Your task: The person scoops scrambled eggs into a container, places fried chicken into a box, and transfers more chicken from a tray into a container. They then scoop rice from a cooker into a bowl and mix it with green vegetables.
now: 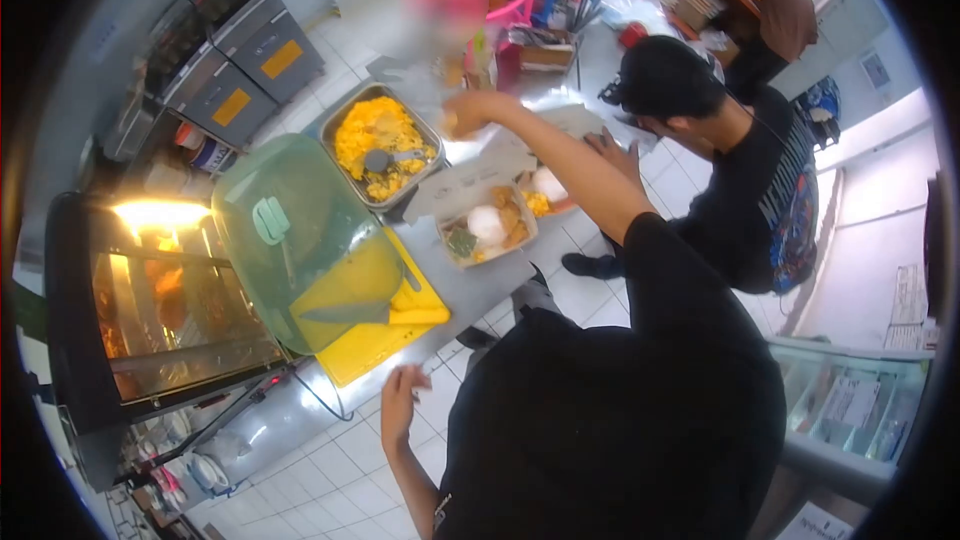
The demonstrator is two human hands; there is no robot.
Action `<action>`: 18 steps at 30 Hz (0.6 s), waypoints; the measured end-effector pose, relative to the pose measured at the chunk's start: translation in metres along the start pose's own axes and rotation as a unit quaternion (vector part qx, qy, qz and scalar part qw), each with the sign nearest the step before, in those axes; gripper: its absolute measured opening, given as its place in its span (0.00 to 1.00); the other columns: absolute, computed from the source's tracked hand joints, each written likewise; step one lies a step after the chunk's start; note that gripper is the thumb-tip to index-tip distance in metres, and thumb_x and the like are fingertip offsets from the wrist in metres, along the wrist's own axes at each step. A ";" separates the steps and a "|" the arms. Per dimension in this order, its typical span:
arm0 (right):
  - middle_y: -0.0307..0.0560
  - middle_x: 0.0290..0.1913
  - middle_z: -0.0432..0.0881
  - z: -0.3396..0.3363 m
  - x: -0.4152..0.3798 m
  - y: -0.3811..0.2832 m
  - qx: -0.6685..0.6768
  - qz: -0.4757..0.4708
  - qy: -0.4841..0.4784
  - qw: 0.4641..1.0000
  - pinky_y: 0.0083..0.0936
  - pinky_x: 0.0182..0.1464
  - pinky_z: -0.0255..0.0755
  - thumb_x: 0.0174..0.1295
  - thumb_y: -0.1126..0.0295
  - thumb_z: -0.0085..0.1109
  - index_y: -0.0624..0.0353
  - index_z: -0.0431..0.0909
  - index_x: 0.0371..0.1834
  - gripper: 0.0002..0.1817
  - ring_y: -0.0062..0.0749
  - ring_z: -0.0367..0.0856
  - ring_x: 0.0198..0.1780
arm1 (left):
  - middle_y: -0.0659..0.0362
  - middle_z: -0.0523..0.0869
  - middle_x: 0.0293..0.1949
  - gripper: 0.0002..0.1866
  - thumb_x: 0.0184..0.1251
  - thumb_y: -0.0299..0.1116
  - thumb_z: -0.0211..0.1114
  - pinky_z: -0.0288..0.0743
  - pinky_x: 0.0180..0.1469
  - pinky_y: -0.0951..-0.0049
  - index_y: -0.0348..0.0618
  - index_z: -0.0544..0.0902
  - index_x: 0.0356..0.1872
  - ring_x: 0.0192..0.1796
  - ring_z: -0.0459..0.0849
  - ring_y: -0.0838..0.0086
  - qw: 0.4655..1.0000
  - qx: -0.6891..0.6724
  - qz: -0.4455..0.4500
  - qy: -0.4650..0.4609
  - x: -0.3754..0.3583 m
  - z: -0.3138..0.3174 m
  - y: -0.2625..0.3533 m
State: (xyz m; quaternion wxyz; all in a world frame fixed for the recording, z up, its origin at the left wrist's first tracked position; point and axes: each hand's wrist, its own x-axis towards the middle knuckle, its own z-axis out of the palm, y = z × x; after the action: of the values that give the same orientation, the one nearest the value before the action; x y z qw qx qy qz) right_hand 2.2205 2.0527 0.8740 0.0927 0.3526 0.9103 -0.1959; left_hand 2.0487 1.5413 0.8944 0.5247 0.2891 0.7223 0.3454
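A: Right hand (468,112)?
B: My grip is curled shut on something small and pale, can't tell what. It hangs just beside the metal tray (340,125) of yellow food.
A: Left hand (400,402)?
B: Fingers loose, grip open, empty, below the near edge of the yellow cutting board (375,340), not touching.
A: Around the tray?
B: Spoon (385,158) in the food. Green dome cover (300,230) just beside the tray on the desk (470,285); open food box (487,228) on the tray's other side. Another person's hand (612,150) past the box.
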 end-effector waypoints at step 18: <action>0.54 0.59 0.80 -0.068 0.019 0.043 0.074 -0.122 -0.080 0.987 0.36 0.60 0.73 0.63 0.58 0.59 0.52 0.73 0.65 0.27 0.41 0.81 0.58 | 0.48 0.85 0.38 0.19 0.70 0.43 0.58 0.76 0.44 0.63 0.36 0.77 0.49 0.39 0.85 0.61 0.985 0.054 -0.070 0.151 0.079 0.224 -0.259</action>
State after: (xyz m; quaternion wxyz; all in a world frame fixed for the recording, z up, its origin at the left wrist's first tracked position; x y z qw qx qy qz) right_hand 2.2337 2.1216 0.9174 0.1147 0.2283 0.9191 -0.2999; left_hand 2.2268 1.4927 0.5949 0.4166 0.2103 0.8290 0.3082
